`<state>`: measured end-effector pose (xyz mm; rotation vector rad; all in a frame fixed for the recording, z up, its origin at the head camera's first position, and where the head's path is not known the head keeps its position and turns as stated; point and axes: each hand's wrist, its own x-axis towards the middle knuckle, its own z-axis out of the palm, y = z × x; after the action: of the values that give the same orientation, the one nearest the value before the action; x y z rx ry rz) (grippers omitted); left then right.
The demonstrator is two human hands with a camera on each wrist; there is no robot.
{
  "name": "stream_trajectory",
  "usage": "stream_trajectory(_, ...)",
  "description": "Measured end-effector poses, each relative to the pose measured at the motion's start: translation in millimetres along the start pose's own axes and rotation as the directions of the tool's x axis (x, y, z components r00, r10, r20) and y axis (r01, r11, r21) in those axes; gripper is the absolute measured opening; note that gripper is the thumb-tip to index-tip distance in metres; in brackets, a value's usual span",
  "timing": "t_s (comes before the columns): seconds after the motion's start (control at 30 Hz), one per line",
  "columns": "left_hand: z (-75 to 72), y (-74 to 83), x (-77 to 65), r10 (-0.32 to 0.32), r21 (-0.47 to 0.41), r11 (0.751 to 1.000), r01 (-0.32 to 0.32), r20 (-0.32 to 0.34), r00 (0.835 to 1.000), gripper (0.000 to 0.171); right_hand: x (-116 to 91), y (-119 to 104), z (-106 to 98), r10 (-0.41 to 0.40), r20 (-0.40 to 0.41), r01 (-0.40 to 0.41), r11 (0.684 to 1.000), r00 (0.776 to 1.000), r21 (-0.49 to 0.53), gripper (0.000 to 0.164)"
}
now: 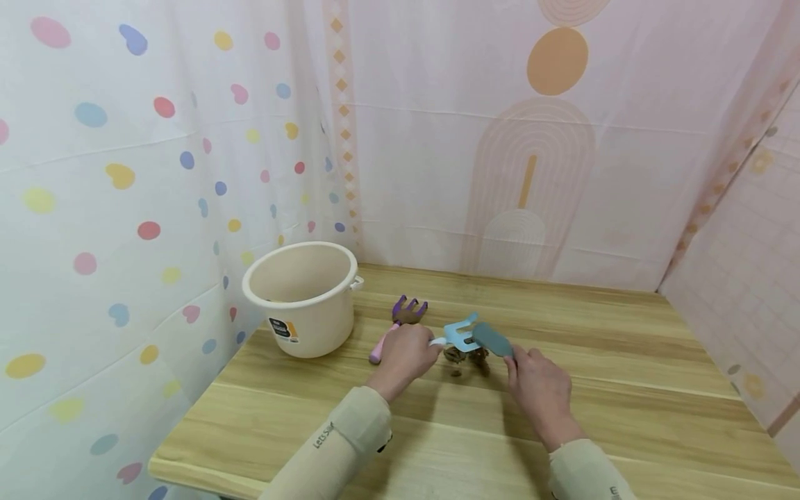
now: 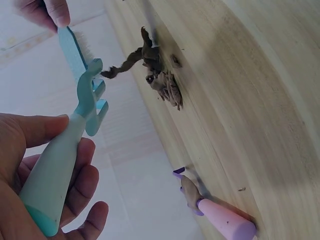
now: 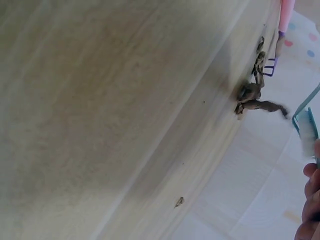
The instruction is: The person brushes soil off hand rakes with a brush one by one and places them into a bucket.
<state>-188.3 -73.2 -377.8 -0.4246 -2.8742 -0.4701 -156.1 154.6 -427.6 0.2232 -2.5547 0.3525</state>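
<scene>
My left hand (image 1: 409, 355) grips the pale handle of a light blue hand rake (image 1: 461, 336), its tines held above the table. In my right hand (image 1: 542, 385) is a teal brush (image 1: 492, 339) with pale bristles, seen in the right wrist view. The brush head (image 2: 71, 52) lies against or very close to the rake's tines. Just below them, brown clay-like clumps (image 2: 162, 85) sit on the table, one twisted strip sticking up. A second hand rake (image 1: 409, 317), purple with a pink handle (image 2: 227, 220), lies beside my left hand with brown material on its head.
A cream bucket (image 1: 319, 326) with a dark and orange label stands at the back left of the wooden table (image 1: 625, 417). Small brown crumbs (image 3: 179, 202) are scattered on the wood. Patterned curtains (image 1: 412, 173) hang behind and at both sides.
</scene>
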Motion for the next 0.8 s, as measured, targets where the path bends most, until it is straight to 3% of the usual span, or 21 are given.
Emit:
stream_trajectory(0.17,-2.6,0.8,0.2,0.004,-0.023,1.000,-0.003,0.010,1.000,0.038,1.5,1.5,-0.2,0.008,-0.052,-0.008,1.000,0.999,-0.007,0.021)
stream_trajectory(0.33,-3.1,1.8,-2.1,0.013,-0.005,1.000,-0.013,0.005,1.000,0.041,4.4,-1.0,-2.5,0.069,-0.133,-0.068,0.998,0.989,0.014,0.016)
stream_trajectory(0.4,-1.4,2.9,-2.2,0.009,-0.017,1.000,-0.009,0.007,1.000,0.043,5.7,-3.8,-2.4,0.077,-0.112,-0.072,0.996,0.991,0.054,0.015)
stream_trajectory(0.6,2.0,9.6,-0.3,0.052,0.000,0.999,-0.052,0.034,0.998,0.045,4.0,-14.9,0.3,0.044,0.065,-0.053,0.988,0.997,0.142,0.021)
stream_trajectory(0.8,1.7,9.4,1.0,0.031,0.015,0.999,-0.032,0.048,0.998,0.043,2.4,-5.1,0.2,0.120,0.037,-0.122,0.989,0.992,0.081,0.016)
